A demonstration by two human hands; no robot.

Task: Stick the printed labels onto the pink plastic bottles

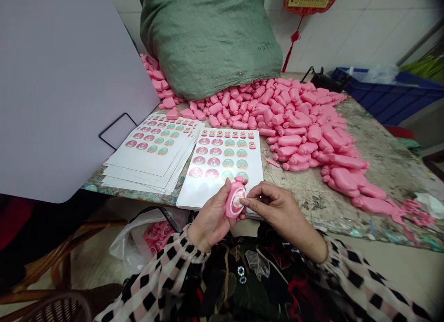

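Checked sleeves [156,271], two, nearest the lens. Left hand [212,216] wraps one pink bottle [232,199], above the table's front edge; long axis runs away from the body, neck end far, label [236,207] up. Right hand [282,211] is narrow, thumb tip touching the label from the right; can't tell if it pinches anything. Bottle is left of that hand, in the left palm. Counts: two sheet stacks, left [135,167] and front [196,192]; front top sheet shows eight pink, eight green large stickers. Loose bottles [289,140]: too many to count. One green sack [211,40].
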